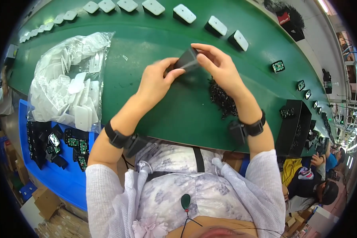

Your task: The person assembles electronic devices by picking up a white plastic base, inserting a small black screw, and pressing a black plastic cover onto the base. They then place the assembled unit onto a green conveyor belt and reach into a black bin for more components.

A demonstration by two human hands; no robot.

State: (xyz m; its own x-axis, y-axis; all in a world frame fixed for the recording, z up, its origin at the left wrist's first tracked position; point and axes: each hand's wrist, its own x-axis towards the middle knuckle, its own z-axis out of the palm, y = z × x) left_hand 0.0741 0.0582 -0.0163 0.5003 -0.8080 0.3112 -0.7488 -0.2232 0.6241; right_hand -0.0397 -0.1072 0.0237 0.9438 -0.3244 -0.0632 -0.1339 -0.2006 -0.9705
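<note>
A black box-shaped plastic housing (187, 59) is held above the middle of the green table, tilted, between my two hands. My left hand (158, 77) grips its left side with thumb and fingers. At its upper right end, the thumb and fingers of my right hand (219, 67) close on it. Whether anything sits inside the housing is hidden. Just below my right hand lies a pile of small black parts (223, 99), too small to name. To the left of my left hand is a clear plastic bag (73, 81) full of flat white rounded covers.
Black housings with white covers (184, 14) form a curved row along the far side. A blue bin (67, 184) at left holds black housings with green circuit boards. On the right stand a black box (291, 129) and several circuit-board units (278, 66). Other people sit at far right.
</note>
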